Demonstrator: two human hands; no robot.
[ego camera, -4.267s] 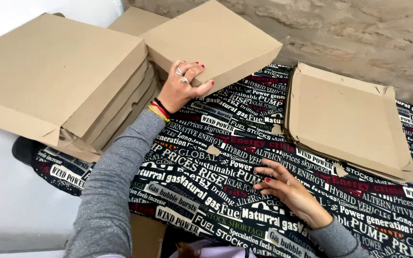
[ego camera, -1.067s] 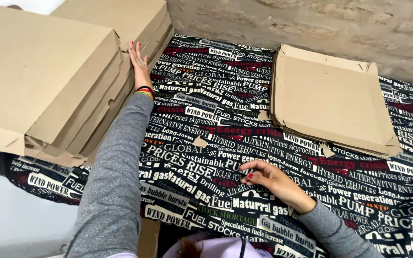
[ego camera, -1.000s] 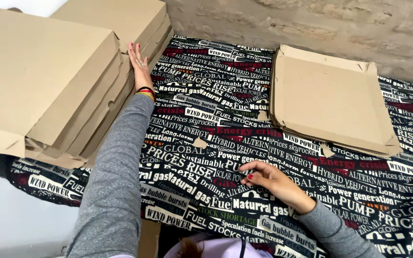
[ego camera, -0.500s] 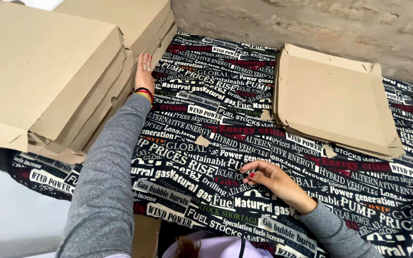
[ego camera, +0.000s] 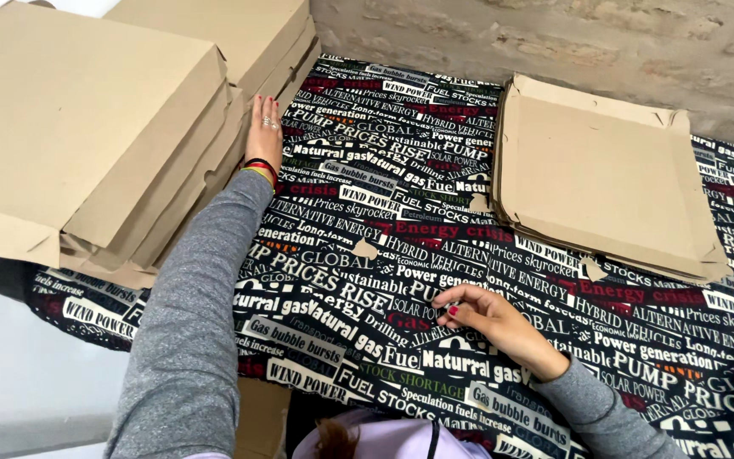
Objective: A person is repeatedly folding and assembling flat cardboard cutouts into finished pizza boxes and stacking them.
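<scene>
A big stack of flat brown cardboard boxes (ego camera: 87,136) sits at the left side of the table, and a second pile of boxes (ego camera: 239,38) stands just behind it. The table has a dark cloth (ego camera: 384,255) with printed words all over it, and a rough stone wall (ego camera: 554,34) is at the back. One more flat box (ego camera: 605,170) lies alone on the right. The left hand (ego camera: 263,127) reaches far out, arm straight, fingers flat and together, pressed against the side of the big stack. The right hand (ego camera: 490,319) rests on the cloth near the body, fingers curled loosely, holding nothing
</scene>
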